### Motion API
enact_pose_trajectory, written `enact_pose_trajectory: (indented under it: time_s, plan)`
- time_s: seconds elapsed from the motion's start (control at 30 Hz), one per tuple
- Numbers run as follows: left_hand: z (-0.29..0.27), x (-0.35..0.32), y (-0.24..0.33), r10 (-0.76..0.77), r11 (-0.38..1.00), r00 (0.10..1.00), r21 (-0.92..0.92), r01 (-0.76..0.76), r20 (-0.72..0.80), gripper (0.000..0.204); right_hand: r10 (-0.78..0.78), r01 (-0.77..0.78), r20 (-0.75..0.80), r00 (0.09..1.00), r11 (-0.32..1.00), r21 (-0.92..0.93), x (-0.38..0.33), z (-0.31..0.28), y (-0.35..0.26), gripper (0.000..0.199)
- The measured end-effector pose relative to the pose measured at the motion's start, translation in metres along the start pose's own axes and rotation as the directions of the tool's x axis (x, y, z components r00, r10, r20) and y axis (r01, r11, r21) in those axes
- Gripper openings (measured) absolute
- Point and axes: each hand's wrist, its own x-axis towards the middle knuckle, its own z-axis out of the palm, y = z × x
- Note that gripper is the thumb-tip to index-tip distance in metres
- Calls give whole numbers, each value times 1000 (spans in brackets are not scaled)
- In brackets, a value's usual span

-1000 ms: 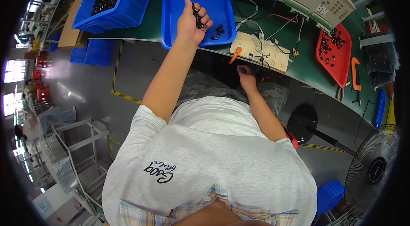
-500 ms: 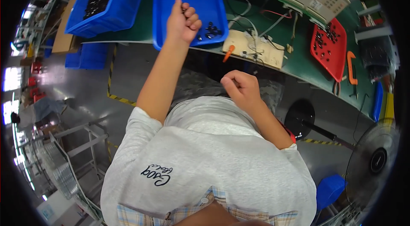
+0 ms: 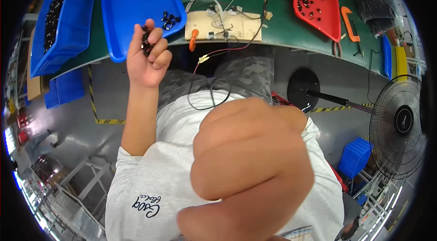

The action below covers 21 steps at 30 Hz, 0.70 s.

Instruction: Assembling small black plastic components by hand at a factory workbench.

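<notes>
- A handful of small black parts (image 3: 146,44) is cupped in the left hand (image 3: 146,56), fingers curled around them, at the near edge of the blue tray (image 3: 132,8).
- More of the same parts (image 3: 169,19) are seen loose on the tray, at about two o'clock from the hand.
- The right hand (image 3: 252,168) is raised close to the camera and clenched into a fist; whether anything is enclosed cannot be told.
- The palm should be kept level and the fingers curled, so that nothing is spilled onto the floor below.
- The wooden board (image 3: 223,26) with its wires, at three o'clock from the left hand, is best approached slowly, so that its cables are not snagged.
</notes>
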Motion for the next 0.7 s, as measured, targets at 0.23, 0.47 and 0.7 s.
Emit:
enact_pose_trajectory:
  time_s: [0.23,0.47,0.7]
  plan:
    - [-3,-27,-32,-106,991,994,79,108,-27,43,-16,46,-252,968,992,116,19,-16,-41,40]
    - [7,-38,-63,-5,875,920,443,194,-392,51,516,-394,339,786,842,-370,0,-68,33,33]
    - [-15,-44,-58,-234,842,964,471,264,-123,49,816,-765,287,502,574,-294,-32,-82,64,25]
